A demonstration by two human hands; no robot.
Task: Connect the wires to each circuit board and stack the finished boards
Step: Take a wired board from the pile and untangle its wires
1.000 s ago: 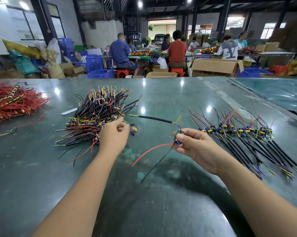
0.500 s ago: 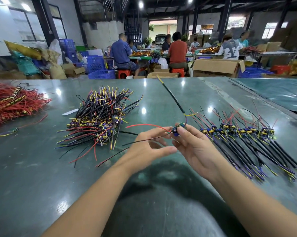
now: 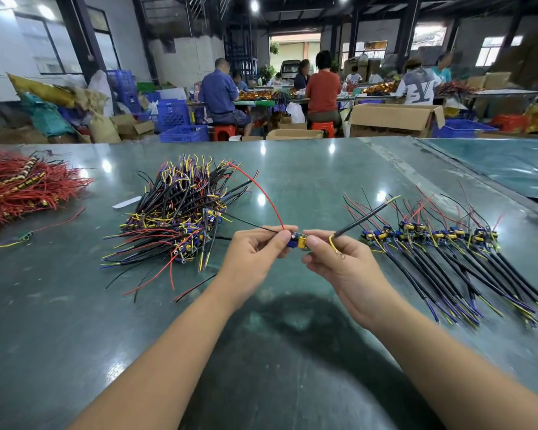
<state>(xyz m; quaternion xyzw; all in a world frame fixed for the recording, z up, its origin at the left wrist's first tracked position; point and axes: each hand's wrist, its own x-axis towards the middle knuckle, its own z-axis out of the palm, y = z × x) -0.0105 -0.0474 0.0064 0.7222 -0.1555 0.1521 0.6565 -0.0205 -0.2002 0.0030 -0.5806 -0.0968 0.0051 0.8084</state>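
A small circuit board (image 3: 297, 241) with blue and yellow parts hangs above the table between both hands. My left hand (image 3: 256, 252) pinches its left end, where a red wire (image 3: 266, 193) arcs up to the left and a thin black wire runs sideways. My right hand (image 3: 339, 259) pinches its right end and the thick black cable (image 3: 365, 219) with yellow tips pointing up right. A tangled heap of unfinished boards and wires (image 3: 180, 212) lies to the left. Finished boards (image 3: 432, 235) lie in a row at the right, cables trailing toward me.
A bundle of red wires (image 3: 22, 187) lies at the far left of the green table (image 3: 277, 352). A white slip (image 3: 126, 202) sits near the heap. Beyond the table are cardboard boxes (image 3: 391, 119), blue crates and seated people at other benches.
My left hand left the heap and came to the board, now pinching its left end. The board turned level; the black cable swung from pointing up-left to up-right, and the red wire now arcs upward.
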